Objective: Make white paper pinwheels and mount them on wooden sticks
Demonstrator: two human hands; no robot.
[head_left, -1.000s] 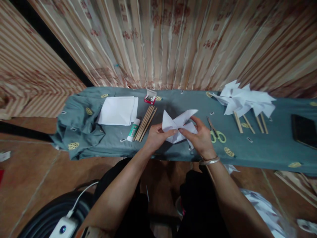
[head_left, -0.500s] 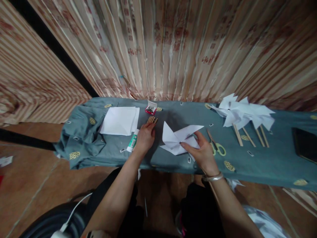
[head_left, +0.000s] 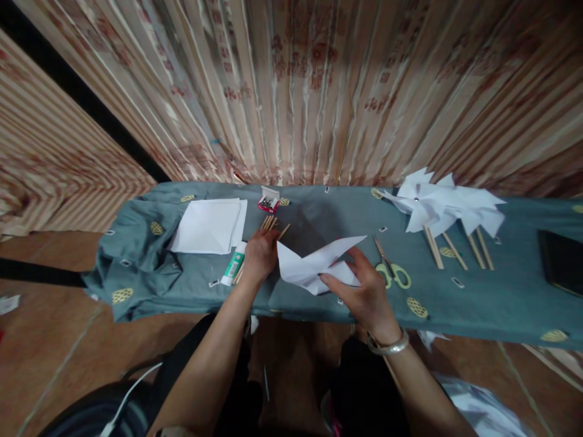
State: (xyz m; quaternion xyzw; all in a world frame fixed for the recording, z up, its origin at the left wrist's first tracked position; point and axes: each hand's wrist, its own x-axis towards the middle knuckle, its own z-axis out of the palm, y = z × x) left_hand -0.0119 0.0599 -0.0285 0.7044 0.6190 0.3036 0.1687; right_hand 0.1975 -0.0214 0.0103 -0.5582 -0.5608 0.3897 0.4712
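Observation:
My right hand (head_left: 367, 294) pinches a folded white paper pinwheel (head_left: 300, 270) between thumb and fingers, tilted above the cloth. My left hand (head_left: 260, 255) is closed over the wooden sticks (head_left: 268, 222). One wooden stick (head_left: 283, 231) juts out at an angle from its fingertips, apart from the others; the rest of it is hidden by the hand. Beside the left wrist lies a green and white glue stick (head_left: 234, 264). Behind that hand stands an open small red box (head_left: 268, 202) with tiny metal pieces inside.
A stack of white paper squares (head_left: 207, 226) lies on the left. Scissors (head_left: 392, 267) with yellow-green handles rest right of my right hand. Several pinwheels on sticks (head_left: 449, 203) lie further right, then a dark phone (head_left: 562, 261). A curtain (head_left: 319, 91) hangs behind the cloth-covered table (head_left: 319, 309).
One stick now stands apart from the bundle at my left fingertips. My right hand has tilted the pinwheel and brought it left, closer to my left hand. The view has shifted slightly.

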